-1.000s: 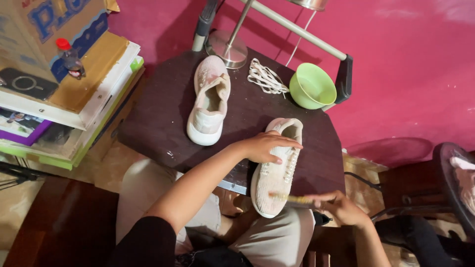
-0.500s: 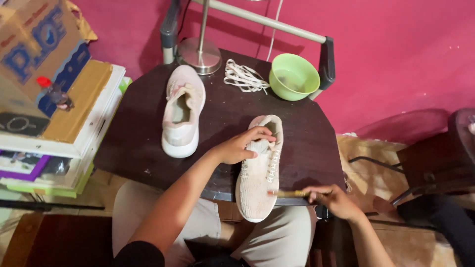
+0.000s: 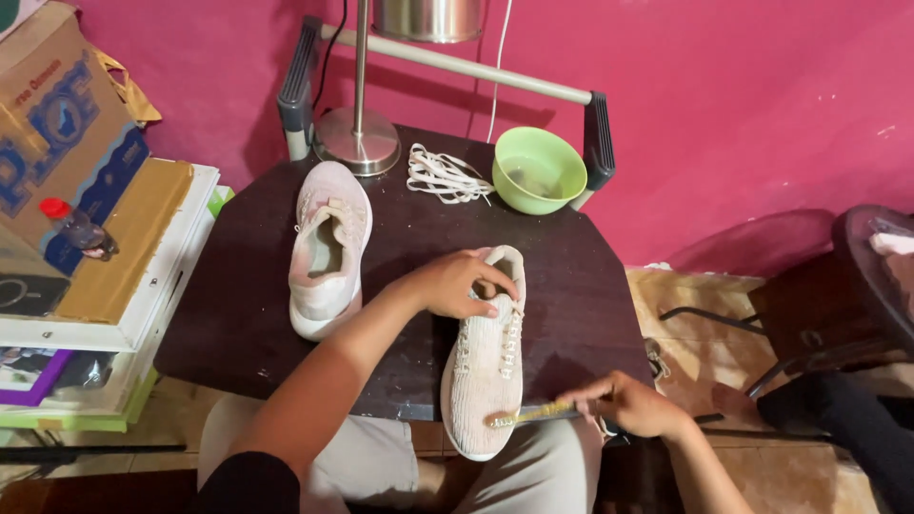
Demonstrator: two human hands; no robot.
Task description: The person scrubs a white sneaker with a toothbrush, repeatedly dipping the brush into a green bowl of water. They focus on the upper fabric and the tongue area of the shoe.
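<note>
Right hand grip: the right hand (image 3: 633, 405) pinches a thin yellow-handled brush (image 3: 528, 414), fingers closed around the handle, its head touching the toe of a sneaker.
Left hand grip: the left hand (image 3: 457, 283) is clamped over the heel end of the same sneaker, fingers curled across its opening.
Held sneaker: the pale, off-white knit sneaker (image 3: 486, 357) lies on the near edge of a dark table (image 3: 238, 324), laceless, its toe overhanging the edge above the person's lap.
Bowl: a light green bowl (image 3: 539, 171) stands at the far side of the table; it seems to hold clear liquid, though that is hard to tell.
Nearby things: a second sneaker (image 3: 328, 247), pale pink and white, rests to the left, well apart from the held one. White shoelaces (image 3: 443, 174) lie loose beside the bowl. A metal lamp base (image 3: 357, 141) stands behind them.
Left side: stacked books with a cardboard box (image 3: 67, 124) and a small red-capped bottle (image 3: 78, 228) on top.
</note>
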